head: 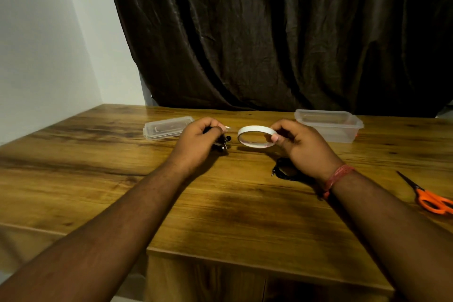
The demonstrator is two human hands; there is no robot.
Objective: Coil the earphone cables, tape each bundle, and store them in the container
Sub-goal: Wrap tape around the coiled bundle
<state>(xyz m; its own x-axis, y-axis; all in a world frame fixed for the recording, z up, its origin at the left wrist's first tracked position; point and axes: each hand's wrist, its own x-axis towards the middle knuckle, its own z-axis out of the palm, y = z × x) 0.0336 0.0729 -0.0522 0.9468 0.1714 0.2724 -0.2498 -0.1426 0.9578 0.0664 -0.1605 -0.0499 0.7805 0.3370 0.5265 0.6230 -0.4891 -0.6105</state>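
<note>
My left hand (pixel 199 141) grips a coiled black earphone bundle (pixel 224 142), whose plugs and buds poke out below my fingers. It also pinches the free end of a clear tape strip (pixel 229 127). My right hand (pixel 297 144) holds the white tape roll (pixel 256 136) just above the table, a short way right of the bundle. The strip stretches between roll and left hand. A second coiled black earphone (pixel 285 169) lies on the table under my right wrist. The clear container (pixel 329 125) stands open at the back right.
The container's clear lid (pixel 166 127) lies flat at the back left. Orange-handled scissors (pixel 430 197) rest near the right edge of the wooden table (pixel 220 216). A dark curtain hangs behind the table, and a white wall is on the left.
</note>
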